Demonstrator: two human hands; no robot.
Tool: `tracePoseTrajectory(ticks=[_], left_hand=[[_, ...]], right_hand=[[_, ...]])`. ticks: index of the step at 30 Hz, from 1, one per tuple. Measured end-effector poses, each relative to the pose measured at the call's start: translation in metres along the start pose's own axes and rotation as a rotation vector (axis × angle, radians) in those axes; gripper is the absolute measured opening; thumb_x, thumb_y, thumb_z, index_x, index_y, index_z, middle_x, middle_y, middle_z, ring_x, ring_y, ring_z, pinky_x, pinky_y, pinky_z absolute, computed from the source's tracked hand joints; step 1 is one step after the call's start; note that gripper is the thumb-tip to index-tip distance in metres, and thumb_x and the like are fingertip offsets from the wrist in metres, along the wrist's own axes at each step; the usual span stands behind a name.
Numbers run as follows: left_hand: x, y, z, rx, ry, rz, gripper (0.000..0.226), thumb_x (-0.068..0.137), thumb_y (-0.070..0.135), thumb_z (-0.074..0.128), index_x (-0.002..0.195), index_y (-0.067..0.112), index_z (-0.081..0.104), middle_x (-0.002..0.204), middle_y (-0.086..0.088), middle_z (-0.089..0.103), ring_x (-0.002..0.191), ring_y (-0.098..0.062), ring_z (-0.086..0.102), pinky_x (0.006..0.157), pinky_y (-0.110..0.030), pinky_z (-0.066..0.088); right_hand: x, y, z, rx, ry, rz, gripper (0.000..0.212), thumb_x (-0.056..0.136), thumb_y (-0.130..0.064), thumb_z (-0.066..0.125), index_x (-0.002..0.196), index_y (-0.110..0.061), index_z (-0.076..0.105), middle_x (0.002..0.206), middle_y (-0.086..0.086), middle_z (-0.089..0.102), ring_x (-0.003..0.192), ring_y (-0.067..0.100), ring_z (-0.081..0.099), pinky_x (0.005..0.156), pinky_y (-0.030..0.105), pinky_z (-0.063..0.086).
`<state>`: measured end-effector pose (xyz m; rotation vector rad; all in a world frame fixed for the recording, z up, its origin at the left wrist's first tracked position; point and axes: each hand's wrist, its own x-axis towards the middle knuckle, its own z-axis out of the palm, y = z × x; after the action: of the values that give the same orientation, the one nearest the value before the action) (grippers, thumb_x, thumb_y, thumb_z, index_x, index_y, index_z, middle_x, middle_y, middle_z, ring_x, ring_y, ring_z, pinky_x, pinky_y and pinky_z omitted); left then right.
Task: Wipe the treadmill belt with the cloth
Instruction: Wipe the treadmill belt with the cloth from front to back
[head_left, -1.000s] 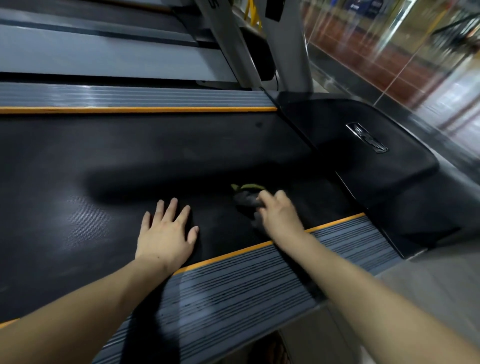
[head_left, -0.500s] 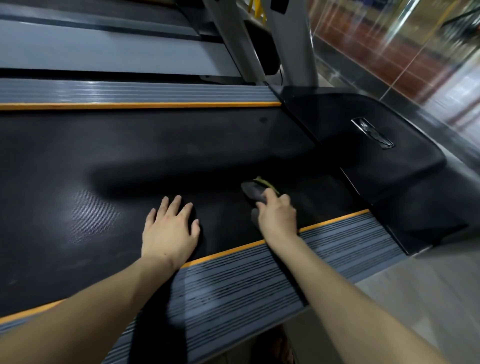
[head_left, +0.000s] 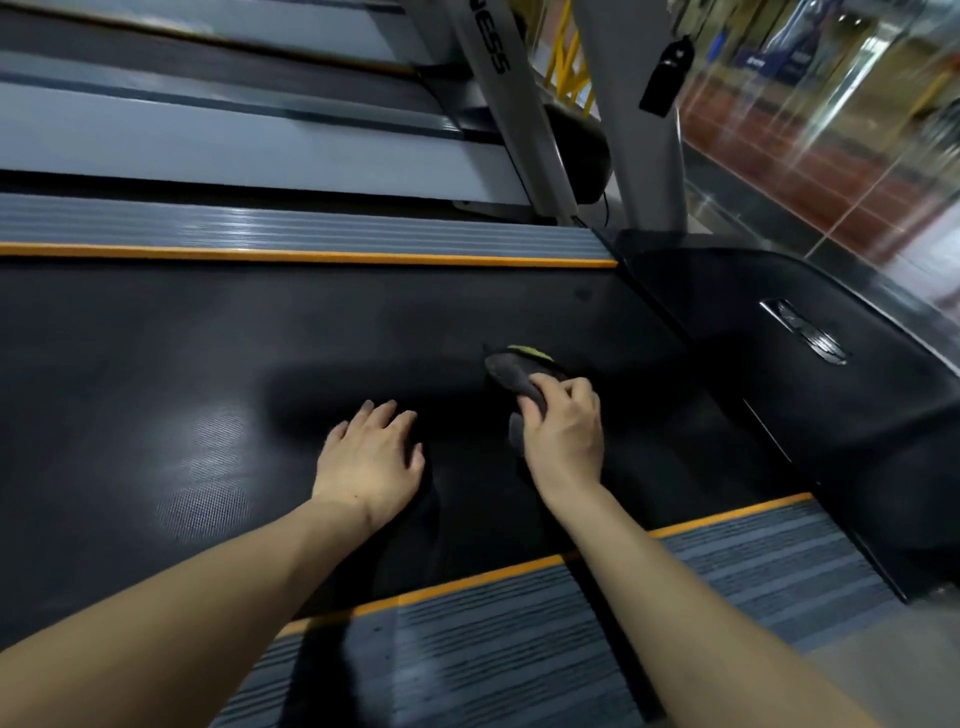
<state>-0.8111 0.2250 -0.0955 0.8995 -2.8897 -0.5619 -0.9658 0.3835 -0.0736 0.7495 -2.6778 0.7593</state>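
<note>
The black treadmill belt (head_left: 208, 364) runs across the middle of the view between two orange-edged grey side rails. A dark grey cloth (head_left: 511, 371) with a yellow-green edge lies bunched on the belt near its right end. My right hand (head_left: 563, 434) presses on the cloth's near part with fingers curled over it. My left hand (head_left: 371, 457) rests flat on the belt just left of it, fingers spread, holding nothing.
The black motor cover (head_left: 779, 374) with a chrome badge lies to the right of the belt. Grey uprights (head_left: 509, 104) rise behind it. The near side rail (head_left: 519, 634) is under my forearms. Another treadmill deck (head_left: 208, 140) sits beyond the far rail. A glass wall stands at the right.
My right hand has pushed the cloth farther across the belt, away from the near rail. My left hand has slid forward a little too, still flat on the belt.
</note>
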Motion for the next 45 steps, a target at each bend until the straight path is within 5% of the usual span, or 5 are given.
tracePoseTrajectory(ticks=[5,14,34,41,45], left_hand=[[0.031,-0.010,-0.003,0.008,0.058,0.012,0.053,0.099,0.043,0.044,0.150,0.029,0.042,0.162,0.003,0.034,0.154,-0.022,0.021,0.122,-0.044,0.025],[0.105,-0.035,-0.005,0.036,0.075,0.026,0.050,0.100,0.041,0.042,0.149,0.031,0.041,0.164,0.004,0.030,0.155,-0.023,0.017,0.122,-0.044,0.023],[0.223,-0.119,-0.026,0.126,0.115,-0.057,0.044,0.101,0.043,0.039,0.143,0.034,0.048,0.158,0.008,0.038,0.152,-0.024,0.021,0.120,-0.043,0.022],[0.188,-0.170,-0.040,0.146,0.185,-0.111,0.041,0.101,0.044,0.040,0.139,0.037,0.053,0.156,0.009,0.043,0.151,-0.022,0.027,0.118,-0.043,0.025],[0.177,-0.196,-0.046,0.161,0.186,-0.113,0.044,0.101,0.046,0.038,0.142,0.038,0.052,0.158,0.010,0.042,0.151,-0.018,0.029,0.118,-0.041,0.027]], right_hand=[[0.002,0.010,0.050,-0.107,-0.256,-0.074,0.042,0.100,-0.044,0.048,0.141,-0.036,0.052,0.157,0.002,0.038,0.145,0.025,0.031,0.115,0.040,0.031],[0.076,-0.003,0.101,0.034,-0.215,-0.039,0.036,0.102,-0.032,0.052,0.136,-0.025,0.061,0.155,0.000,0.042,0.147,0.018,0.032,0.115,0.026,0.027],[0.234,-0.035,0.165,-0.052,-0.164,0.035,0.025,0.098,-0.034,0.055,0.118,-0.032,0.069,0.130,-0.003,0.066,0.118,0.029,0.060,0.097,0.038,0.043],[0.163,-0.162,0.222,0.157,-0.257,-0.284,0.028,0.099,-0.035,0.056,0.122,-0.028,0.070,0.142,-0.001,0.057,0.139,0.022,0.044,0.109,0.038,0.036],[0.174,-0.141,0.211,0.072,-0.265,-0.399,0.025,0.099,-0.036,0.055,0.115,-0.027,0.072,0.138,-0.007,0.058,0.134,0.015,0.048,0.105,0.035,0.043]])
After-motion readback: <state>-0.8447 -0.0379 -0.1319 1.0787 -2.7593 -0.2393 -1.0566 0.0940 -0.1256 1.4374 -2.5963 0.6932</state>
